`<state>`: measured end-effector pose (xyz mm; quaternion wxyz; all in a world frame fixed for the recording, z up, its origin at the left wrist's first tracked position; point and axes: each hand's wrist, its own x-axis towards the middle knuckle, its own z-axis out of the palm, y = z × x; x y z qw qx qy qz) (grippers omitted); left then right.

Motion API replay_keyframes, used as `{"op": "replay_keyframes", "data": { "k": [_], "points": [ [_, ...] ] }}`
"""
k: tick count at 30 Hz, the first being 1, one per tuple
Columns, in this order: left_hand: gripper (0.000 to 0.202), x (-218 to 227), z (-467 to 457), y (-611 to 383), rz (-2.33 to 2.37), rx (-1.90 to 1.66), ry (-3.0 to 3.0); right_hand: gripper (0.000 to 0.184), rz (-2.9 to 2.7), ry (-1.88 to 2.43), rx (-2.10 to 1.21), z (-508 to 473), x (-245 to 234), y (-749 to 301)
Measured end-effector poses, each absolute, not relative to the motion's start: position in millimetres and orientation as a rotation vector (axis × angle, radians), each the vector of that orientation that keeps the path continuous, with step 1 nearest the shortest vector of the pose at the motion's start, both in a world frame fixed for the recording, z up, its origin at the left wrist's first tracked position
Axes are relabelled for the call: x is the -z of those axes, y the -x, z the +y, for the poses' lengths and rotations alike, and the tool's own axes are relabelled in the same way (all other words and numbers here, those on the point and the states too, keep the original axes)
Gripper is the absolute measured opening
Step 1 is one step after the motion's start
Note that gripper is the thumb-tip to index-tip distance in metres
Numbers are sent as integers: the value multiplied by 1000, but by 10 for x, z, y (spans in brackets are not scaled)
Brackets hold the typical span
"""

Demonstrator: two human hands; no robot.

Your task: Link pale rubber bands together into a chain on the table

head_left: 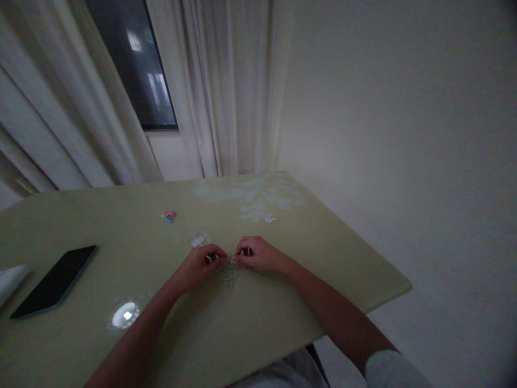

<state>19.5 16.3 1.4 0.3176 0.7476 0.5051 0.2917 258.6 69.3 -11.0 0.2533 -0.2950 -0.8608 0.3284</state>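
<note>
Near the middle of the table, a cluster of small pale rings (pixel 229 276) lies in overlapping loops. At its far end my left hand (pixel 202 264) is closed, thumb and forefinger pinched on a small ring. From the other side my right hand (pixel 256 253) pinches at the same spot, its fingertips a short gap from those of the left. The rings are too small and dim for me to tell whether they are linked. Just beyond my left hand is a clear plastic bag (pixel 199 239) with a white patch.
Small multicoloured pieces (pixel 169 216) form a heap farther back. Some small white pieces (pixel 270 219) lie beyond my right hand. A dark tablet (pixel 56 281) rests at the left, beside a white object (pixel 12 280). The table (pixel 323 253) ends at a corner on the right, near the wall.
</note>
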Motion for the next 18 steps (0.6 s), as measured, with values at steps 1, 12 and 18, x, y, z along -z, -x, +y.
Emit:
{"op": "replay_keyframes", "data": {
  "k": [1,12,18],
  "points": [
    [30,-21,157,-205,1326,-767,-1957,11,-2322,814,-914,693,112,-2583],
    [30,-46,112,-356,1248,-920,-1879,25,-1972,781,-1300,651,76,-2552],
    [31,-117,88,-344,1182,-949,-1811,32,-1794,686,-1479,647,77,-2536]
  ]
}}
